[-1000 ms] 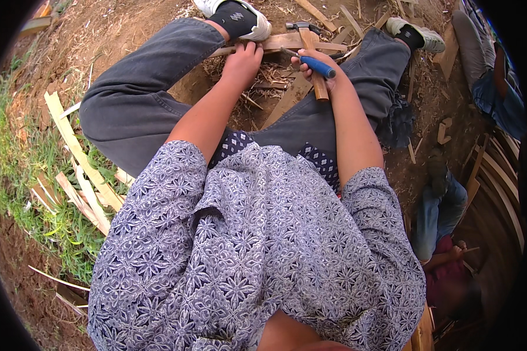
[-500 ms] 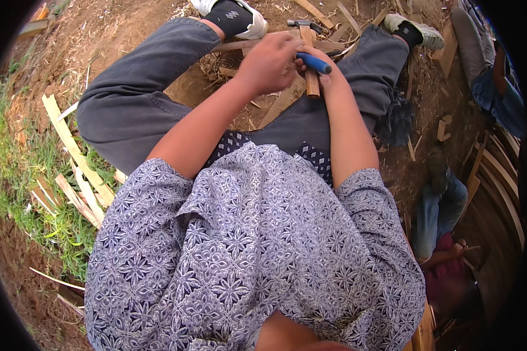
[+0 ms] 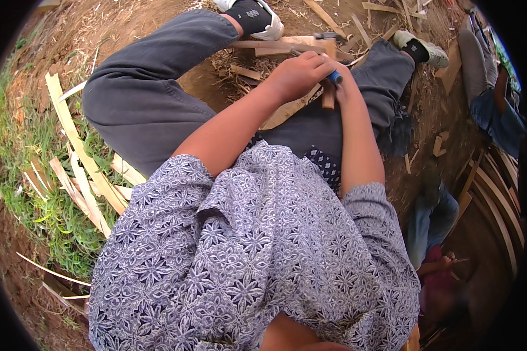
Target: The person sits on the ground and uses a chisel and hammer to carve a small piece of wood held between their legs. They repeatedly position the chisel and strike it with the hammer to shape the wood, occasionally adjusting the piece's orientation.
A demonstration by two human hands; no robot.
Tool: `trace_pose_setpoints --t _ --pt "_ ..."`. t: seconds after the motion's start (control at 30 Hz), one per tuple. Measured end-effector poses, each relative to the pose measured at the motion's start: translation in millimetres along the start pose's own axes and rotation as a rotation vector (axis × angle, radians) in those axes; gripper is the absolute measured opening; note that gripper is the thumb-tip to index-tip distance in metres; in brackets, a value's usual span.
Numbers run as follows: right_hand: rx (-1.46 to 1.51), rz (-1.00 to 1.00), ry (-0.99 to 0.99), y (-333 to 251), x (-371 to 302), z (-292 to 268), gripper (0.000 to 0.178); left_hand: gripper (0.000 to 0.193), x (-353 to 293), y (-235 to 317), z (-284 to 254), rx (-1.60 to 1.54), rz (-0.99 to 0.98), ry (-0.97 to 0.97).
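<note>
Left hand point(image 3: 298, 76) closed over blue-handled tool point(image 3: 335, 76), above dirt ground point(image 3: 205, 88) between trouser legs point(image 3: 152, 93). Right hand point(image 3: 344, 77) mostly hidden, can't tell its grip; hammer point(image 3: 328, 98) handle just beside it

L grip point(image 3: 301, 75) over R grip point(image 3: 344, 76), both prob. curled

My left hand point(image 3: 298, 73) covers most of the blue-handled tool point(image 3: 335, 77) and part of my right hand point(image 3: 345, 83). The hammer head point(image 3: 328, 36) is blurred.
</note>
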State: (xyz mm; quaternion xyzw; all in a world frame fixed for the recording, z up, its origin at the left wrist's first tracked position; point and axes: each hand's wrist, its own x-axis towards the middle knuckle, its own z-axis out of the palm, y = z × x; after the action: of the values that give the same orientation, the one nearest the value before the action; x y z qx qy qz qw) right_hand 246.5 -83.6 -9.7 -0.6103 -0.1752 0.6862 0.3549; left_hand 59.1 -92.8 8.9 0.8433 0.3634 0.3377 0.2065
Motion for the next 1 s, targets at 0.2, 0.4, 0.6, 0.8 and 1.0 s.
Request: trace_pose_setpoints --t 0.2,0.4,0.6,0.8,1.0 --pt "-0.225 -0.37 0.406 -35.5 -148.5 21.3 0.026 0.031 -2.5 -2.2 3.4 -0.034 -0.002 -0.031" --pt "-0.047 -0.553 0.377 -7.0 -246.6 39.5 0.021 0.029 3.7 -13.1 7.2 -0.09 -0.01 -0.021" --pt "-0.332 -0.224 0.303 -1.5 -221.9 51.0 0.015 0.023 8.1 -20.2 6.1 -0.16 -0.025 0.039" --pt "-0.538 -0.532 0.279 25.5 -201.4 17.9 0.011 0.024 10.7 -17.8 2.7 -0.17 -0.05 0.02" --pt "-0.182 -0.505 0.29 -25.3 -226.9 42.6 0.013 0.03 17.2 -35.0 2.8 -0.182 -0.062 -0.032"
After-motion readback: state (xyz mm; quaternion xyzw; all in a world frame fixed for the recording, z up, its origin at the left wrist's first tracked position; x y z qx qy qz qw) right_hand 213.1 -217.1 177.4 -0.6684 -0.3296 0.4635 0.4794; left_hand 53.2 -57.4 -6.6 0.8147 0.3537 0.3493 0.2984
